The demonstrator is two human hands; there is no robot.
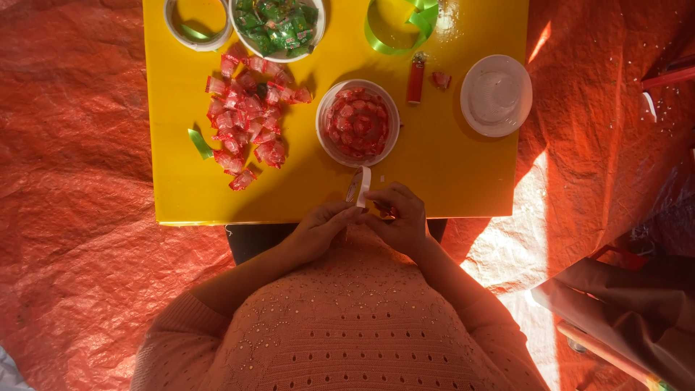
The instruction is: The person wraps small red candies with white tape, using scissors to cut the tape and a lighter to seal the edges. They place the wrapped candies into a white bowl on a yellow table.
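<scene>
My two hands meet at the near edge of a small yellow table. My right hand is closed around a red wrapped candy, partly hidden by the fingers. My left hand pinches a roll of white tape that stands on edge between both hands. Just beyond them sits a round white container filled with red wrapped candies. A loose pile of red candies lies to its left.
A white lid lies at the right, a red lighter beside a stray candy. At the far edge stand a bowl of green candies, a green ribbon loop and another tape roll. Orange tarp surrounds the table.
</scene>
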